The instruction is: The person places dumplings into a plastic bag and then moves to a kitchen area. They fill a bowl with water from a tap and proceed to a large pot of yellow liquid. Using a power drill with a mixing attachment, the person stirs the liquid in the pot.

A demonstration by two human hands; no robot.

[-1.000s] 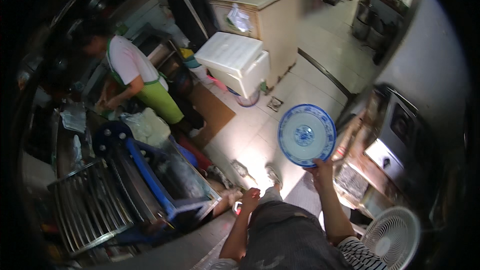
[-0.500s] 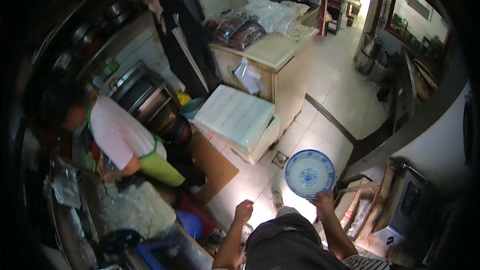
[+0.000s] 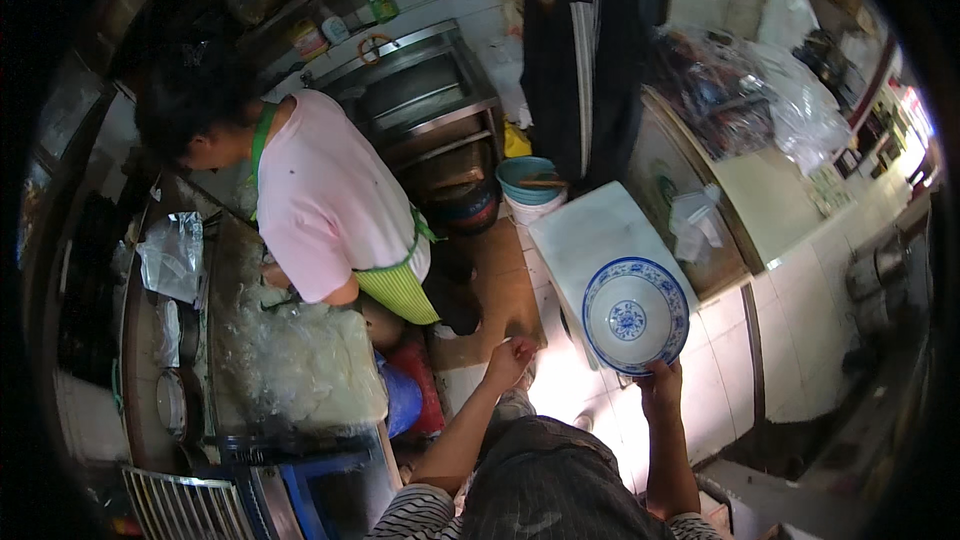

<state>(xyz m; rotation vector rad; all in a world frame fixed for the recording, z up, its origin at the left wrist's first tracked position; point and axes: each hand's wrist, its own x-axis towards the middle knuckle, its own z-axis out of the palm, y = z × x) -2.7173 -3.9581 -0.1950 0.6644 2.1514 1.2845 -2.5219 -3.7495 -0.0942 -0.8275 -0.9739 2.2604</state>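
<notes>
A wide white bowl (image 3: 630, 322) with blue patterning inside is tipped so that its inside faces up toward me; nothing lies in it. My right hand (image 3: 660, 385) grips its near rim, thumb at the edge. In front of my body, my left hand (image 3: 510, 362) is closed in a loose fist, apart from the bowl. Whatever its fingers may hold is hidden or too small to name. Behind the bowl stands a white lidded box (image 3: 580, 230), partly covered by it.
At left a co-worker in a pink top (image 3: 325, 170) bends over a counter with clear plastic bags (image 3: 300, 350). Beyond are a steel sink (image 3: 420, 80) and a teal basin (image 3: 530, 177). A cabinet (image 3: 790, 190) carrying wrapped packages stands at right. A blue bin (image 3: 400, 395) is near my left.
My view has swung left, bringing the co-worker and sink nearer the middle. The bowl, still in my right hand, now appears before the white box instead of the floor. My left hand stays closed.
</notes>
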